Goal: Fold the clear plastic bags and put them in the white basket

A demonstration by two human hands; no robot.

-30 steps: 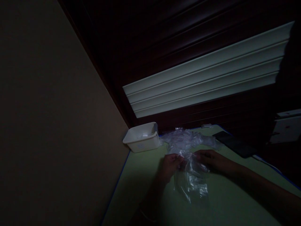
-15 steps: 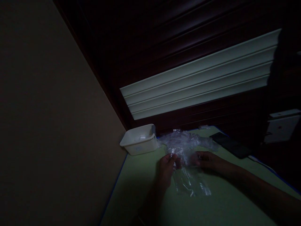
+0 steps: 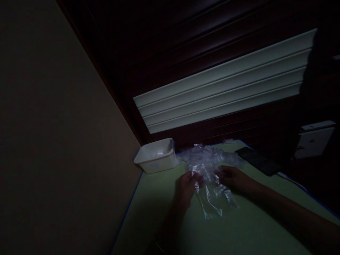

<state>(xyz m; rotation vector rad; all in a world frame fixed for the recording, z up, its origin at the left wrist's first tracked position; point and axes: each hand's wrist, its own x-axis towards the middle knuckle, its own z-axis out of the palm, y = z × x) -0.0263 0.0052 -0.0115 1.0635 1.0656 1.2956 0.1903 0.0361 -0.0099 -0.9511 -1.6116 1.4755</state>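
Note:
A clear plastic bag (image 3: 211, 200) hangs between my two hands over the green tabletop, with bright glints on its creases. My left hand (image 3: 187, 186) pinches its left edge between thumb and fingers. On the other side, my right hand (image 3: 231, 177) has its fingers closed on the bag's upper right part; the fingertips are partly hidden by plastic. Just beyond the hands lies a heap of crumpled clear plastic bags (image 3: 203, 156). The dim light hides whether anything is inside the held bag.
A white plastic bin (image 3: 156, 163) stands at the table's back left, against the wall (image 3: 79, 141). Along the right edge lies a dark flat device (image 3: 257, 161) with a pale cable (image 3: 289, 180). The green table (image 3: 154, 205) has a blue edge. Behind it rises a dark slatted panel (image 3: 186, 46).
My right hand has moved slightly up and left, closer to my left hand. The held bag's lower part has swung and creased differently. The view has shifted a little.

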